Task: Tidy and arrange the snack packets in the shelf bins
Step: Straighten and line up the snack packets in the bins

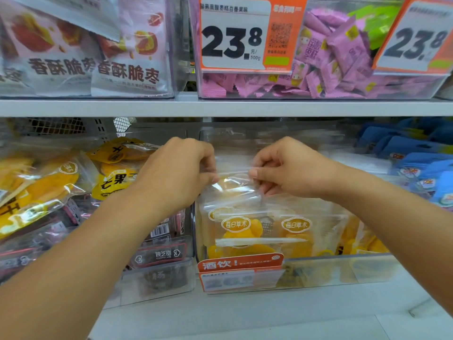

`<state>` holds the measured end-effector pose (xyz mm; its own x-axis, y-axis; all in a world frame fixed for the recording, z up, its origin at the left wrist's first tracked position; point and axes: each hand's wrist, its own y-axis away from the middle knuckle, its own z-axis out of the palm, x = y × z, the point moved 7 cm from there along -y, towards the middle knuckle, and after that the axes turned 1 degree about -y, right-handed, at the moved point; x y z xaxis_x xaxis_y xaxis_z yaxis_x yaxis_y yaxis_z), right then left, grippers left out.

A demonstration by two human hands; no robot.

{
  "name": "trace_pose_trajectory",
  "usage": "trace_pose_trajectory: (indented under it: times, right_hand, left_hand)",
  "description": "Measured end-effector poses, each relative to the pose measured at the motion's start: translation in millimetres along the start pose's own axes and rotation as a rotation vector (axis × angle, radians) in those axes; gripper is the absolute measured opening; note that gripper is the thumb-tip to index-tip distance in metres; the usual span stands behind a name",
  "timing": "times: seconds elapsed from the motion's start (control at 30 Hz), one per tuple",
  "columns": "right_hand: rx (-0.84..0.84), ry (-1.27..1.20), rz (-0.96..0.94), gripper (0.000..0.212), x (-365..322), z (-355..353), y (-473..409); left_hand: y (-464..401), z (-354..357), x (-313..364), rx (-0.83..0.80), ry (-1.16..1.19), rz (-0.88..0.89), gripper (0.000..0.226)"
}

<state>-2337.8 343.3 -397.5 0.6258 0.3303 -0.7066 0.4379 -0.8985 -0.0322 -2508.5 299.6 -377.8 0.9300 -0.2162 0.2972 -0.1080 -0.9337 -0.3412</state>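
Observation:
A clear packet of yellow dried fruit (232, 190) stands upright at the front of a clear plastic bin (343, 268) on the lower shelf. My left hand (181, 173) pinches the packet's top edge on its left side. My right hand (289, 168) pinches the same top edge on its right side. More clear packets of yellow fruit (296, 231) stand in front of and beside it, with white oval labels. The lower part of the held packet is hidden behind them.
To the left, a bin (157, 278) holds dark packets with yellow mango packets (49, 182) above. Blue packets (421, 163) fill the bin at right. The upper shelf (220, 107) carries pink jujube bags (132, 45), pink candies (331, 60) and orange price tags (245, 33).

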Motion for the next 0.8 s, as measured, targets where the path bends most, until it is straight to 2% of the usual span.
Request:
trace_pose_trajectory:
  times: [0.1, 0.17, 0.27, 0.37, 0.47, 0.57, 0.63, 0.7, 0.73, 0.8]
  right_hand:
    - [-0.082, 0.205, 0.026, 0.023, 1, 9, -5]
    - [-0.123, 0.244, 0.039, 0.028, 2, 13, -6]
    - [-0.162, 0.271, 0.023, 0.033, -1, 12, -1]
    - [-0.112, 0.375, -0.022, 0.033, -9, -6, 12]
    - [-0.095, 0.445, -0.072, 0.033, -18, -22, 33]
    - [-0.069, 0.499, -0.159, 0.026, -23, -16, 42]
    - [-0.047, 0.529, -0.187, 0.045, -27, -12, 41]
    - [-0.079, 0.522, -0.183, 0.066, -31, -7, 43]
    - [-0.115, 0.530, -0.183, 0.066, -32, -4, 44]
    - [-0.170, 0.558, -0.196, 0.044, -33, 4, 44]
  left_hand:
    - [2, -1, 6, -0.025, -0.038, 0.024, 0.023]
    - [3, 1, 15, -0.038, -0.060, 0.061, 0.033]
    - [2, 10, 18, -0.180, -0.108, 0.041, 0.056]
    - [0, 21, 13, -0.300, -0.225, 0.070, 0.050]
    - [6, 31, 15, -0.418, -0.260, 0.049, 0.064]
    - [7, 22, 27, -0.302, -0.095, 0.036, 0.073]
    - [11, 6, 33, -0.149, 0.061, 0.081, 0.075]
    - [24, -4, 41, -0.096, 0.115, 0.196, 0.066]
    - [33, -6, 44, -0.117, 0.116, 0.239, 0.064]
    - [49, -5, 50, -0.181, 0.095, 0.276, 0.064]
